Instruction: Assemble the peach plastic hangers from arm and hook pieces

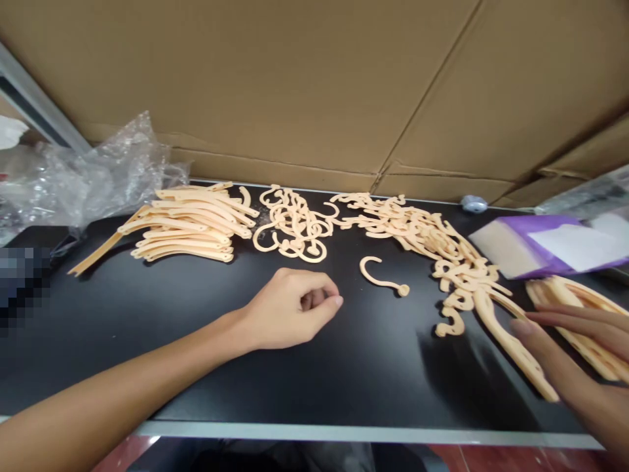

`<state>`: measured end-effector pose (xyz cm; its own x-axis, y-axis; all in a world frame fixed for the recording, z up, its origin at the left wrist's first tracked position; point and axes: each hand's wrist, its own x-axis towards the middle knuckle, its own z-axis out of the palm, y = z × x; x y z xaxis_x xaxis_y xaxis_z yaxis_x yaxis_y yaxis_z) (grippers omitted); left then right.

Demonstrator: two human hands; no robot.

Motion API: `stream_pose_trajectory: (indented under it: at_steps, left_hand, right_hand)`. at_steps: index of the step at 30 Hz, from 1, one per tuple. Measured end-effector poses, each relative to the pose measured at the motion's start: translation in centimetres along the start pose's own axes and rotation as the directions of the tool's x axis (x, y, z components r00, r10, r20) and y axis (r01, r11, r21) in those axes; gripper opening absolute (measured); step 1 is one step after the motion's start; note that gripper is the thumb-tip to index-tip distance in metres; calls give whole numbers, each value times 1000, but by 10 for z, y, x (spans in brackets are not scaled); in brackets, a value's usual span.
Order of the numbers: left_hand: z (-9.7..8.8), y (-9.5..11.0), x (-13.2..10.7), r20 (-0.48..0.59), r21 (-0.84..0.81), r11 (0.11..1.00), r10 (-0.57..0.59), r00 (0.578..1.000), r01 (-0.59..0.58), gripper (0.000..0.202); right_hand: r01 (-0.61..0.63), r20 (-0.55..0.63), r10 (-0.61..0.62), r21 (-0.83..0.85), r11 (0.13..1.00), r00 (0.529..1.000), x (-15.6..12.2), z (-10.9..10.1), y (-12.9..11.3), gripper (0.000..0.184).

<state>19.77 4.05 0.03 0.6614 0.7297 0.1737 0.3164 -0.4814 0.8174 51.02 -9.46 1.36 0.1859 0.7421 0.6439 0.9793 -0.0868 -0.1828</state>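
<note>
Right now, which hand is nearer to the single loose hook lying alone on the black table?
Left. The left hand rests curled just left of the single hook; the right hand lies far to its right, on hanger arms.

We curl our left hand (pixel 289 308) into a loose fist at center; our right hand (pixel 580 347) lies flat, fingers extended toward nine o'clock.

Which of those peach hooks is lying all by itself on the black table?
The single hook, just right of the curled left hand. It lies alone on bare table, while the other hooks are tangled in heaps behind it.
</note>
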Motion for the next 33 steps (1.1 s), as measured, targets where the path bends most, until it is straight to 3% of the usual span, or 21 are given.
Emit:
stream_pose_trajectory:
  at_steps: [3, 6, 9, 13, 19, 23, 26, 28, 30, 31, 33]
  left_hand:
    - [1, -1, -2, -18, 62, 994, 92, 996, -90, 14]
    - [1, -3, -5, 13, 129, 970, 203, 979, -203, 15]
    - [1, -4, -8, 22, 192, 943, 273, 962, -272, 16]
    - [3, -5, -10, 38, 326, 892, 319, 947, -314, 20]
    - [-5, -1, -1, 215, 616, 676, 348, 913, -403, 25]
    - [-28, 0, -4, 207, 755, 568, 267, 941, -327, 26]
    - [-53, -8, -23, 142, 817, 531, 195, 970, -226, 27]
    - [-68, -19, -40, -56, 848, 527, 196, 979, -57, 25]
    - [-80, -32, -53, -200, 853, 518, 202, 959, 69, 26]
    - [-84, -37, -58, -296, 840, 513, 162, 941, 176, 25]
    - [-86, -45, -65, -372, 821, 484, 51, 927, 303, 28]
  right_hand:
    - [179, 70, -186, 91, 980, 980, 28, 9, -38, 13]
    - [422, 78, -455, 259, 869, 887, 53, 33, -76, 8]
    - [503, 139, -571, 340, 795, 809, 61, 65, -96, 7]
    - [531, 222, -604, 314, 787, 765, 51, 88, -93, 11]
    - [515, 189, -624, 412, 751, 758, 47, 84, -75, 20]
    - [520, 171, -626, 416, 746, 761, 48, 86, -73, 17]
    - [531, 169, -638, 419, 736, 751, 47, 85, -75, 22]
    - [531, 184, -641, 417, 738, 745, 45, 82, -78, 26]
    - [516, 202, -633, 424, 745, 747, 44, 79, -81, 27]
    - [505, 209, -627, 430, 748, 751, 44, 78, -83, 27]
    - [484, 218, -614, 442, 755, 759, 44, 77, -86, 27]
